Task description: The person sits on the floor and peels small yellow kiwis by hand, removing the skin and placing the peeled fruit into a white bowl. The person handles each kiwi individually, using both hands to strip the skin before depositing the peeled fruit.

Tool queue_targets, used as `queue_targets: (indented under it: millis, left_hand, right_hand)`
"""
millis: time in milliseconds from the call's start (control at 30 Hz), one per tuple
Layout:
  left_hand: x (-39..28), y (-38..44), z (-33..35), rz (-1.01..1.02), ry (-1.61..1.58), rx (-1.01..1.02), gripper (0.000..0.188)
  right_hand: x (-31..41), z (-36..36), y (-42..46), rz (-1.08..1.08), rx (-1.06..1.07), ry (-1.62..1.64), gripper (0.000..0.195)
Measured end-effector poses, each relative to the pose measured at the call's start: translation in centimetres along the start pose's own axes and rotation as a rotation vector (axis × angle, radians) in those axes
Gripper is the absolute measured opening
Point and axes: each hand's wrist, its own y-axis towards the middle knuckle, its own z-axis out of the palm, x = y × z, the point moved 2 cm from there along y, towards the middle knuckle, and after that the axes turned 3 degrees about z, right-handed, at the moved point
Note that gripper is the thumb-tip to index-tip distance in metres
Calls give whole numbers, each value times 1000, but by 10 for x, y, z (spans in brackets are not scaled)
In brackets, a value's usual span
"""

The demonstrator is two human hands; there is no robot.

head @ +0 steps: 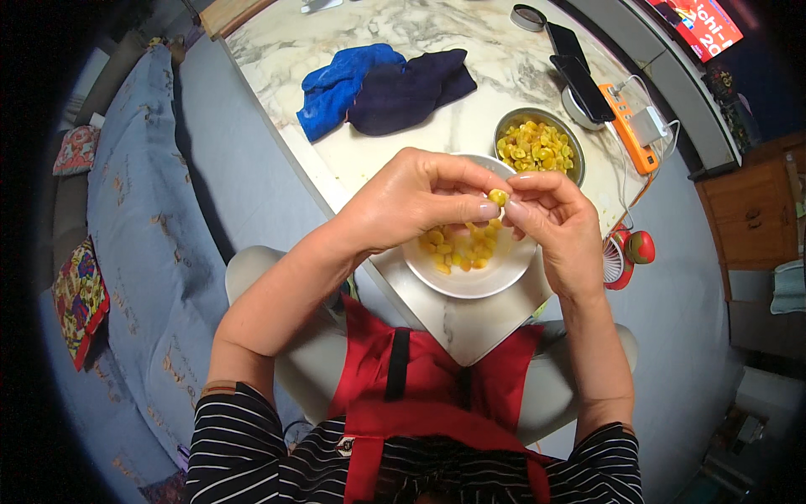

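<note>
Between the thumb and fingertips of my left hand [419,195] is a small yellow-green fruit or bean [498,198]. My right hand [557,217] meets it from the other side, with thumb and index fingertip touching it. Both hands are over a white bowl [466,288], partly covering it. Yellow pieces [466,252] lie in the bottom of that bowl. Just behind it stands a round metal bowl [579,142], filled with yellow-green pieces [535,145] that may be skins or split halves; I cannot tell which.
Blue and dark cloths [409,94] lie on the marble-patterned table [264,50]. At the right are a phone [582,88] on a round stand, an orange power strip [630,129] with cables, and a roll of tape [527,17]. A red fan-like object [620,258] is beside the table edge.
</note>
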Motion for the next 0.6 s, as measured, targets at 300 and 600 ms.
queue_targets:
  millis: [300,600]
  left_hand:
    - [7,6,0,-156,-483,73,26]
    - [-8,6,9,179,-100,-82,26]
  right_hand:
    - [4,2,5,-128,91,-84,22]
    - [1,-6,6,208,110,550,21]
